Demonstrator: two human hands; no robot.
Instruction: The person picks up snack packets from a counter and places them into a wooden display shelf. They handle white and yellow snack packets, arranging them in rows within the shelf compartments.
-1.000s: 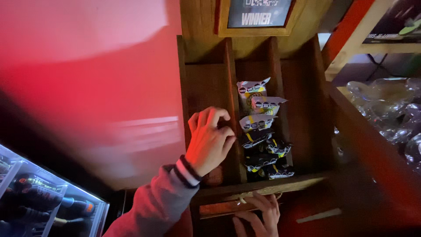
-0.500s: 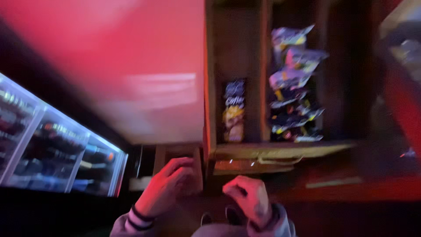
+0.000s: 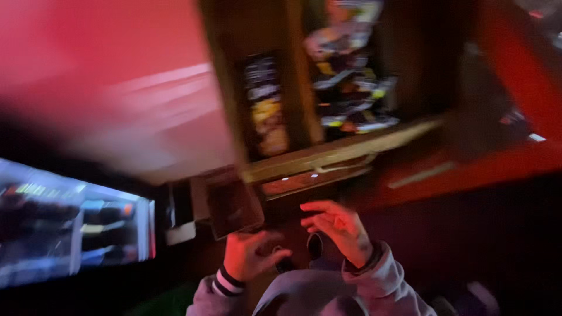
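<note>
Left hand [image 3: 249,254]: fingers loosely curled, empty, just below a dark box [image 3: 233,202].
Right hand [image 3: 338,229]: fingers spread, empty.
Rack [image 3: 339,153]: above both hands, 1 packet [image 3: 266,108] in its left slot.
Focus: blurred.

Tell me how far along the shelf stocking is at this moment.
Done: one dark snack packet stands in the left slot of the wooden rack, and the next slot holds a stack of packets. In hand: nothing; left hand and right hand are low, open. The slot on the right looks unfilled, though blurred.
</note>
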